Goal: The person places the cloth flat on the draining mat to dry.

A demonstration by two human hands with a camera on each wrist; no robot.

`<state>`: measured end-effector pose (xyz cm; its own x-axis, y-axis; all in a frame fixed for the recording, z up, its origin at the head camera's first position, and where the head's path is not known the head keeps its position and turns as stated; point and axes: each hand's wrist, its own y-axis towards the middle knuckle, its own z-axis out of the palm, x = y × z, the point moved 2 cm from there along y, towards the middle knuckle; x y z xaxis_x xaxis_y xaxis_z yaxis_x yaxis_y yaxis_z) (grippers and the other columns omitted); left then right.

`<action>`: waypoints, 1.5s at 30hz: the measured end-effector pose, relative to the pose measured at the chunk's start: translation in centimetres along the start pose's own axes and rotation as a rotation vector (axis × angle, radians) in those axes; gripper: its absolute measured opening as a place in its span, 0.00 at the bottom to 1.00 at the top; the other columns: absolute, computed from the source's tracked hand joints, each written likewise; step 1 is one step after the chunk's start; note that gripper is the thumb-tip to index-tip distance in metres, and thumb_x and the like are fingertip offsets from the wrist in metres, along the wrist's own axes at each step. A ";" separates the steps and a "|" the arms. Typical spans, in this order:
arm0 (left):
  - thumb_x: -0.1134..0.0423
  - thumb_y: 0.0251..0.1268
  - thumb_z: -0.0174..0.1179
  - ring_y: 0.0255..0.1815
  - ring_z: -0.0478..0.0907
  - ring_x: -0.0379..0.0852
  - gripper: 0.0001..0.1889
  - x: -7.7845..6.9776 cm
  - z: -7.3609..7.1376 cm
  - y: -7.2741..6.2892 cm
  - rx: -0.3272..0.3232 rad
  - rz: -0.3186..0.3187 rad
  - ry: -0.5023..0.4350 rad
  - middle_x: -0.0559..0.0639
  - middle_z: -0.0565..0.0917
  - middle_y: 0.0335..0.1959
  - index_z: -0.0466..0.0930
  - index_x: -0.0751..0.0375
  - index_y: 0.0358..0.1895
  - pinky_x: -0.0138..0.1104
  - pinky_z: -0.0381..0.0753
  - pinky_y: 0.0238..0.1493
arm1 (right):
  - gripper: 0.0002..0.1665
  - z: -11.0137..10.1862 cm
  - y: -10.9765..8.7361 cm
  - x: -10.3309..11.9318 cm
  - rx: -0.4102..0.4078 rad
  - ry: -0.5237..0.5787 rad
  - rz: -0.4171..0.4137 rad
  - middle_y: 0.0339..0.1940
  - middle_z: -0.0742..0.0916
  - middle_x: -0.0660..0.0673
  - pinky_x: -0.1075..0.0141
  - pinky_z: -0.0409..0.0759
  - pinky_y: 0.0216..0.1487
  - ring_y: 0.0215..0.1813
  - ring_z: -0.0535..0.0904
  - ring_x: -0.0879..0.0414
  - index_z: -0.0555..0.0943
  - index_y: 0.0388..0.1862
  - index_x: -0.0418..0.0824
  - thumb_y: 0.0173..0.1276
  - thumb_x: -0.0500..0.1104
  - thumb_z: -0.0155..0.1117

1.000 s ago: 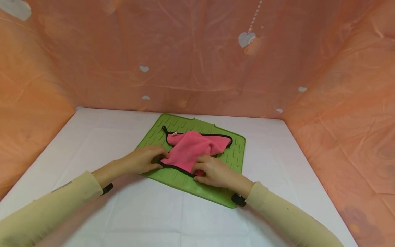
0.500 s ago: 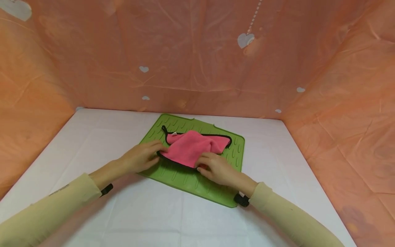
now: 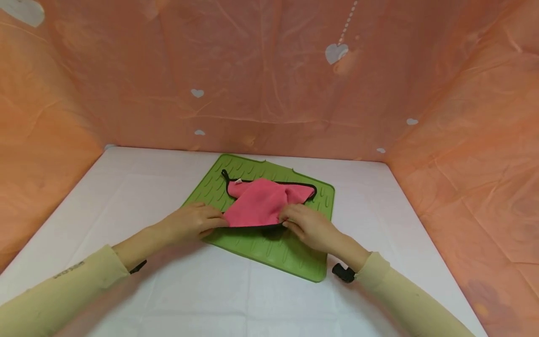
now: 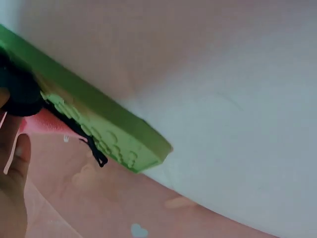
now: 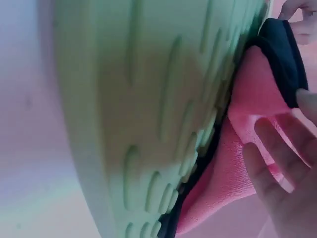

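Observation:
A pink cloth [image 3: 257,202] with black edging lies partly bunched on a green ribbed mat [image 3: 257,253]. My left hand [image 3: 197,222] pinches the left end of its near edge. At the other end of that edge, my right hand [image 3: 310,225] grips the cloth between thumb and fingers. The edge runs taut between both hands, lifted off the mat, with dark underside showing in the right wrist view. There, the right thumb [image 5: 308,103] presses on the black border. A hanging loop [image 3: 225,175] and small white tag mark the far left corner.
The mat rests at an angle on a white-covered table [image 3: 193,295]. An orange curtain [image 3: 261,79] with white hearts encloses the back and both sides. Black straps [image 3: 343,273] show at the wrists.
The near edge of the cloth has been drawn straight and taut. My right hand has moved to the right with it, and my left hand slightly nearer. The cloth's far part stays put.

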<state>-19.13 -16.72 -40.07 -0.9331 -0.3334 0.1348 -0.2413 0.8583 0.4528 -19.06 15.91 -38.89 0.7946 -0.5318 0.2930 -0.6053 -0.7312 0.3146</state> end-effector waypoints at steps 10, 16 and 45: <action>0.72 0.58 0.74 0.48 0.85 0.46 0.15 -0.6 1.0 -0.8 0.161 -0.193 -0.188 0.47 0.86 0.47 0.90 0.53 0.47 0.43 0.85 0.48 | 0.04 1.3 -0.8 0.0 0.209 0.009 0.034 0.47 0.82 0.51 0.62 0.83 0.49 0.48 0.81 0.57 0.84 0.47 0.47 0.76 0.40 0.67; 0.67 0.70 0.67 0.49 0.82 0.41 0.09 -0.1 0.5 -0.8 0.113 -0.514 -0.417 0.39 0.83 0.48 0.88 0.51 0.48 0.40 0.85 0.50 | 0.10 0.6 -1.2 -0.1 0.153 0.067 0.177 0.44 0.83 0.51 0.63 0.82 0.46 0.43 0.79 0.58 0.82 0.48 0.45 0.72 0.44 0.72; 0.69 0.70 0.64 0.38 0.79 0.44 0.07 2.2 2.2 0.8 0.229 -0.795 -0.553 0.48 0.84 0.35 0.83 0.66 0.47 0.41 0.81 0.42 | 0.07 1.0 -1.9 -0.5 0.092 0.070 0.320 0.35 0.87 0.53 0.64 0.81 0.39 0.37 0.81 0.60 0.85 0.45 0.42 0.71 0.40 0.68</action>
<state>-21.93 -15.87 -41.36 -0.4569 -0.6658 -0.5898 -0.8415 0.5385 0.0441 -18.25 17.15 -40.57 0.5577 -0.7123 0.4262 -0.8144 -0.5689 0.1149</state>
